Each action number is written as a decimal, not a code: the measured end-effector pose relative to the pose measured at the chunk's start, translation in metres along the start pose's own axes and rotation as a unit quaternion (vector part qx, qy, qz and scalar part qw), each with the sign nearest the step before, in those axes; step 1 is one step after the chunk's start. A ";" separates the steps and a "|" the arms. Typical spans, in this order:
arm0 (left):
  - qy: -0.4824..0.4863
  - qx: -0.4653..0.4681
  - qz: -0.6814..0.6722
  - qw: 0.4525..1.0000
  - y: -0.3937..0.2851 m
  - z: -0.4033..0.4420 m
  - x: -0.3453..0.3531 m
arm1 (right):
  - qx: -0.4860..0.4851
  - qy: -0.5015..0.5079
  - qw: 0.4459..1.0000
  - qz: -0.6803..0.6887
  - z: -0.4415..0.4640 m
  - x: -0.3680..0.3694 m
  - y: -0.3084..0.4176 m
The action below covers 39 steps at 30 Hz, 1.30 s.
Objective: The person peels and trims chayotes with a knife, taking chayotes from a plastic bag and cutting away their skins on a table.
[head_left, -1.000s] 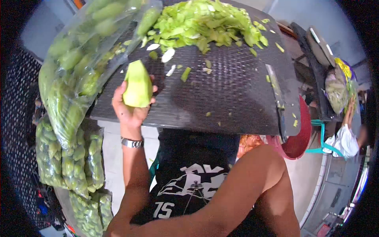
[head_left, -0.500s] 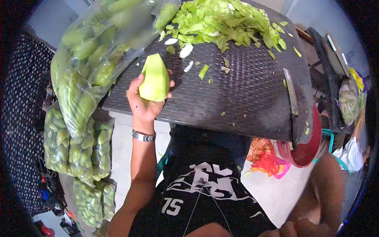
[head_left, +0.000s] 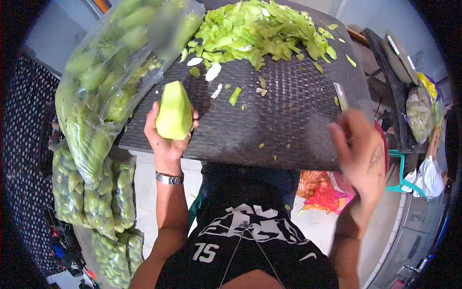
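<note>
Head: knife (head_left: 340, 96) near table edge (head_left: 358, 90)

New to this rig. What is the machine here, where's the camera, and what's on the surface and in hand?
There's no machine: these are a person's two bare hands. One camera, worn on their head, looks forward and down, so you see roughly what they face, with their dark shirt at the bottom.

The surface is a dark woven-textured table. At its far side is a heap of green peelings, with a few loose scraps nearer. A large clear bag of green produce is at the left, and a knife lies near the right edge.

The left hand holds a peeled green fruit. The right hand is blurred, close to the knife; whether it touches it can't be told.
</note>
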<state>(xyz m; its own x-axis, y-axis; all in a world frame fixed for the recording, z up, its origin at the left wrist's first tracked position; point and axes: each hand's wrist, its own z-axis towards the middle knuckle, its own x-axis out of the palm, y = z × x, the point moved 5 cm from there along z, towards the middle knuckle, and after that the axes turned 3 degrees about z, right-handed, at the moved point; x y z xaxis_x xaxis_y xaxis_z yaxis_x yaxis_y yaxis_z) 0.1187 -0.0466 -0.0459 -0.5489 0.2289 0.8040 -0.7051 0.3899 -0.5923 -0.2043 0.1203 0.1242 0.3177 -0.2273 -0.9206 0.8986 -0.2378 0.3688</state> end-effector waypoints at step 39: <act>-0.110 -0.101 -0.088 0.985 0.098 0.034 0.086 | -0.108 -0.059 0.961 0.248 -0.060 0.121 0.056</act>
<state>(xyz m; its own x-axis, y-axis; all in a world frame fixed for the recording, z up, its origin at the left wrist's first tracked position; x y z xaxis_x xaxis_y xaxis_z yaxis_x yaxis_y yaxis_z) -0.0129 -0.0190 -0.0361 -0.5258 -0.0487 0.8492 -0.7069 0.5803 -0.4044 -0.0976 0.1365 0.0260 0.6974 -0.3709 -0.6132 0.6920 0.1259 0.7109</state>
